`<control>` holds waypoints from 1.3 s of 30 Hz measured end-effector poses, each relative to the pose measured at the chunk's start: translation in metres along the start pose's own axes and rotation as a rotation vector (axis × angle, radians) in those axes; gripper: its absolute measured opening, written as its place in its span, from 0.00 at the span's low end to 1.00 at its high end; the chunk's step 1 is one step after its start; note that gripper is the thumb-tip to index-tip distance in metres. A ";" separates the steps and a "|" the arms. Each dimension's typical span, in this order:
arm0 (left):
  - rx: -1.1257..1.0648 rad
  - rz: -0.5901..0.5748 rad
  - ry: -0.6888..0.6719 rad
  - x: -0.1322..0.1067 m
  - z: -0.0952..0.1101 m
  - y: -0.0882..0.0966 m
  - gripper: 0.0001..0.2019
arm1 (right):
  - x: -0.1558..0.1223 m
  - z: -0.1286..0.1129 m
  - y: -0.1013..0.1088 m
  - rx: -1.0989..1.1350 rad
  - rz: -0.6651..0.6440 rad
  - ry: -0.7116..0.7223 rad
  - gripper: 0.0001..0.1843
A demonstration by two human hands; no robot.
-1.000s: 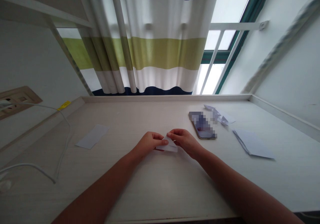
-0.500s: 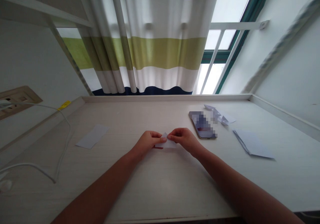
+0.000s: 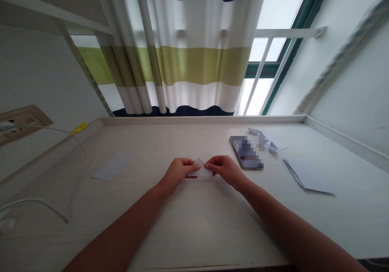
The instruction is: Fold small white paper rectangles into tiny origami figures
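A small piece of white paper, folded to a peak at its top, is held just above the middle of the white desk. My left hand pinches its left side, the thumb lying across the front and fingers behind. On the opposite side my right hand grips the sloping edge between thumb and fingertips. Parts of the paper's sides are hidden by my fingers.
Right of my hands lies a phone, with folded paper pieces behind it and a stack of white paper farther right. A paper strip lies at left, near a white cable. A raised rim borders the back.
My hands have moved slightly apart at the top of the paper, so more of its peak shows between the thumbs. The other things stay where they were.
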State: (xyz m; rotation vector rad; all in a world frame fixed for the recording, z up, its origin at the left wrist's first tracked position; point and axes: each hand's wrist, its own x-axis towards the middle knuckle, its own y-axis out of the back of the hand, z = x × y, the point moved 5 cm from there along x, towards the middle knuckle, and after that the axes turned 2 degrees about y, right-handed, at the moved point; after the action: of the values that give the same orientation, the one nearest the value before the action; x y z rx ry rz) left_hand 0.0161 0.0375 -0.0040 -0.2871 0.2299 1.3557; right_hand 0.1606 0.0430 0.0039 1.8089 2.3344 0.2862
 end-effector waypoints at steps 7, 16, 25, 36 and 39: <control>-0.007 -0.001 -0.026 -0.001 0.002 -0.002 0.14 | 0.000 -0.003 0.000 -0.071 0.015 0.064 0.08; 0.050 -0.072 -0.010 -0.004 -0.001 -0.008 0.12 | -0.003 -0.010 -0.002 -0.032 0.047 0.077 0.10; 0.086 -0.150 -0.011 -0.002 -0.007 -0.011 0.12 | -0.003 -0.008 -0.005 -0.070 0.055 0.064 0.08; 0.256 -0.182 -0.026 -0.001 -0.004 -0.010 0.15 | -0.005 -0.005 -0.004 -0.068 0.047 0.021 0.07; 0.232 -0.192 -0.039 0.000 -0.006 -0.010 0.14 | -0.005 -0.005 -0.005 -0.034 0.038 0.009 0.07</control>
State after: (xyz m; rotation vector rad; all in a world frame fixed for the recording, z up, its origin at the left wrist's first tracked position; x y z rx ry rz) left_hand 0.0259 0.0339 -0.0093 -0.0854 0.3161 1.1317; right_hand 0.1560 0.0367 0.0077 1.8411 2.2891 0.3375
